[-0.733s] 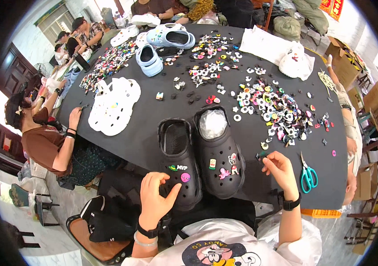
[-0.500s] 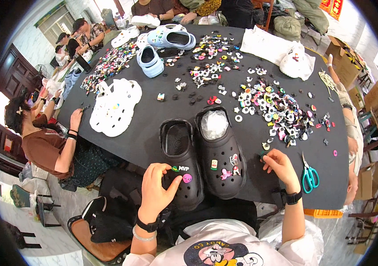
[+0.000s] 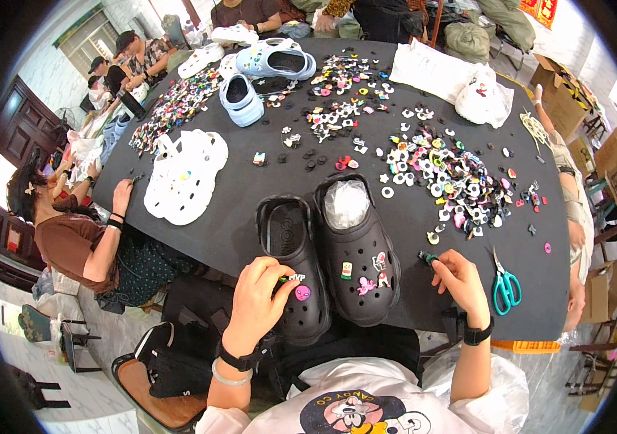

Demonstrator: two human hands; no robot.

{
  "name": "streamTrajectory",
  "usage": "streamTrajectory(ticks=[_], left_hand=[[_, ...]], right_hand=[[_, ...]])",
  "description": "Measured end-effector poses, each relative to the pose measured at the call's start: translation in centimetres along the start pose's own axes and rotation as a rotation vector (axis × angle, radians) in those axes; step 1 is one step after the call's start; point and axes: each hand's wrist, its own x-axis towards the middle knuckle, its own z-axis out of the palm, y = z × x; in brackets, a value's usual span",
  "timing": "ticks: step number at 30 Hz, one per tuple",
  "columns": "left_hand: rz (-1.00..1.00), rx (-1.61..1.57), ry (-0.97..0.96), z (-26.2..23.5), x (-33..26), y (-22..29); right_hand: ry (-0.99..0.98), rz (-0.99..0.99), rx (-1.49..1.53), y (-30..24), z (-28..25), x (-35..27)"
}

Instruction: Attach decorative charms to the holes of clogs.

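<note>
Two black clogs point(image 3: 326, 260) are seen at lower centre; the left one is gripped by the left hand point(image 3: 261, 296), while a small charm point(image 3: 428, 257) is pinched by the right hand point(image 3: 460, 278).

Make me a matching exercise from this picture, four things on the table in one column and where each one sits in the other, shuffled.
1. teal scissors
2. white clogs
3. light blue clog
4. black clog with paper stuffing

A. far side of the table
B. under the left hand's neighbour, centre front
C. right of the right hand
D. left, near a seated person's hand

Pairs: 1-C, 2-D, 3-A, 4-B
</note>
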Motion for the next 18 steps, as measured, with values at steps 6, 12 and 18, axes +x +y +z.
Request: streamTrajectory(ticks=[6,12,18], left_hand=[[-0.209,-0.161,0.002,0.3,-0.3,0.7],[-0.170,-0.226,0.051,-0.9,-1.5,1.0],[-0.042,-0.475,-0.148,-2.4,-2.6,4.1]], right_hand=[[-0.030,-0.059,0.336,-0.3,1.4,-1.9],[-0.342,0.021,0.654,-3.0,5.1,-4.4],[-0.741,0.025,0.783,-4.5,8.8,-4.5]])
